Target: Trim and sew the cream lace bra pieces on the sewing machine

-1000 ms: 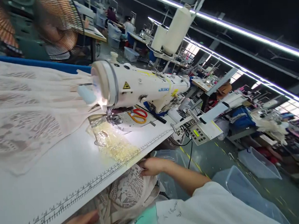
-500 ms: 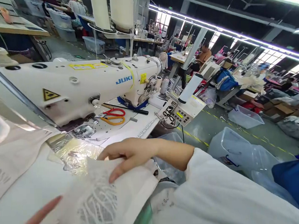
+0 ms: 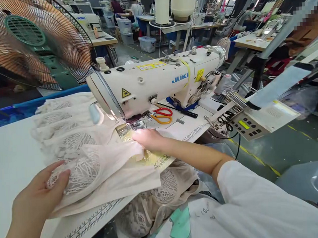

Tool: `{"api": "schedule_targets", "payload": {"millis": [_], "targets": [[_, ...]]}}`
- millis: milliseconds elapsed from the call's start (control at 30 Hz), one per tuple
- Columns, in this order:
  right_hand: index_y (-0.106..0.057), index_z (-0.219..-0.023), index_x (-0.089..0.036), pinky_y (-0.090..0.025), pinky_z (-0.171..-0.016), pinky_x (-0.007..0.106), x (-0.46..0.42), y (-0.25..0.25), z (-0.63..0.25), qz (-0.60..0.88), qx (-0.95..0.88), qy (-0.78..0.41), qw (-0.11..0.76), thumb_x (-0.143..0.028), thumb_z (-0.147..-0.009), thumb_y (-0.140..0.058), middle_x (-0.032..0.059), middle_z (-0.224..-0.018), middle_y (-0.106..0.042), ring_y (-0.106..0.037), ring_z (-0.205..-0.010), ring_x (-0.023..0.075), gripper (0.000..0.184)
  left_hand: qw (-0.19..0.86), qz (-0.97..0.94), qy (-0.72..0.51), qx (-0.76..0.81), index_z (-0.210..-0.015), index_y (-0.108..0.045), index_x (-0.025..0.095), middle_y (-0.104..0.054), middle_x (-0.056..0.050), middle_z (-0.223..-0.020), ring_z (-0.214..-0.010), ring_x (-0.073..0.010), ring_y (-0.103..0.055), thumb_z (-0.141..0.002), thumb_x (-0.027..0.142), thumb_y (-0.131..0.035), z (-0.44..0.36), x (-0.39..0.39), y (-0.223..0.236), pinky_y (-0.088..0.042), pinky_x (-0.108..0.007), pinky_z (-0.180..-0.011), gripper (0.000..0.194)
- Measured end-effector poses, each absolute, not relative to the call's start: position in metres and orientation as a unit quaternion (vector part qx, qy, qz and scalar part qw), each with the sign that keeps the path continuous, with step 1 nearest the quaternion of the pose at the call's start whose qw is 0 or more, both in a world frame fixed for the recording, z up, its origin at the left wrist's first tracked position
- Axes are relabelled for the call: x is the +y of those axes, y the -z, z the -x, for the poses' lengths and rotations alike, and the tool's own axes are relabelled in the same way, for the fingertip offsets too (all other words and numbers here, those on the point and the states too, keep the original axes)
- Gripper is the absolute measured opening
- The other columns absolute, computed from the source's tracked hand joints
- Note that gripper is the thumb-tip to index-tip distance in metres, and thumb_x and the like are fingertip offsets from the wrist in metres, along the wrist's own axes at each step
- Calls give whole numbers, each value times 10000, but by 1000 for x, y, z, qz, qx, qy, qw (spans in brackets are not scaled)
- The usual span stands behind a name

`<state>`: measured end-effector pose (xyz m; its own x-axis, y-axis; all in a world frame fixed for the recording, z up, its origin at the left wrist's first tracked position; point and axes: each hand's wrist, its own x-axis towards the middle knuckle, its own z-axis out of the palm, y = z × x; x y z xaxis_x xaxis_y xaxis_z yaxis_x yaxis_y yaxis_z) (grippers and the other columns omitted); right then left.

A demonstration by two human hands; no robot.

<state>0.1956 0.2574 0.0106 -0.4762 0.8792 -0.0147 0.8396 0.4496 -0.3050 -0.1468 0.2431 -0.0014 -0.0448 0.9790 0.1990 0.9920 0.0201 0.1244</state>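
A cream lace bra (image 3: 98,167) lies across the sewing table, its cup toward the left and its plain band toward the machine. My left hand (image 3: 37,201) pinches the lace cup's edge between thumb and fingers. Beside the needle area, my right hand (image 3: 149,138) is closed on the band's narrow end; its fingertips are partly hidden. The white sewing machine (image 3: 152,80) stands just behind, its presser foot (image 3: 139,123) close to my right hand. Yellowish clear film (image 3: 150,156) covers the table under that hand. More lace bra pieces (image 3: 66,119) trail off behind the cup.
Red-handled scissors (image 3: 164,111) and orange-handled scissors (image 3: 161,119) lie on the machine bed. A control box (image 3: 254,125) hangs at the right. A large fan (image 3: 37,43) stands at the back left. Other lace garments (image 3: 167,185) rest on my lap below the table edge.
The view has swung left, bringing in the fan and garment row. The bra now lies flatter on the table, and my right hand has moved to its band end near the needle.
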Motion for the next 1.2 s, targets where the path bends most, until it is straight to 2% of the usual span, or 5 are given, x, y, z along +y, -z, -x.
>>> {"api": "schedule_targets", "payload": {"millis": [233, 433, 633, 867, 1200], "targets": [[-612, -830, -184, -419, -725, 292, 267, 0, -183, 505, -855, -70, 95, -92, -823, -541, 75, -976, -596, -509, -929, 207, 117, 168, 716, 202, -646, -1068, -632, 219, -621, -113, -1046, -975, -297, -592, -867, 457, -329, 90, 246, -37, -517, -448, -777, 434], [-630, -850, -194, -410, -828, 340, 267, 3, -187, 518, -845, -45, 122, -211, -894, -487, 73, -1100, -571, -495, -983, 221, 150, 18, 896, 160, -415, -1106, -613, 205, -672, -71, -1118, -1003, -192, -625, -915, 301, -253, -4, 258, -8, -529, -307, -822, 419], [-640, -843, -188, -435, -744, 311, 234, 11, -214, 484, -866, -40, 119, -175, -860, -533, 62, -985, -623, -524, -889, 204, 109, 17, 919, 97, -381, -1125, -627, 151, -649, -143, -1157, -1059, -268, -595, -902, 389, -347, -20, 266, 13, -492, -397, -915, 430], [-607, -1036, -130, -474, -851, 365, 207, 33, -232, 406, -886, -23, 224, -228, -886, -517, 122, -1122, -635, -559, -988, 231, 201, 51, 890, 43, -451, -1227, -574, 94, -605, -229, -1194, -1041, -366, -580, -886, 429, -394, -34, 266, 6, -502, -475, -754, 511], [-598, -1056, -111, -492, -898, 391, 212, 38, -229, 409, -882, -14, 234, -195, -870, -515, 140, -1158, -640, -590, -1019, 235, 221, 49, 896, 2, -441, -1223, -577, 115, -582, -181, -1266, -1116, -344, -536, -892, 407, -378, -37, 282, -1, -479, -455, -781, 485]]}}
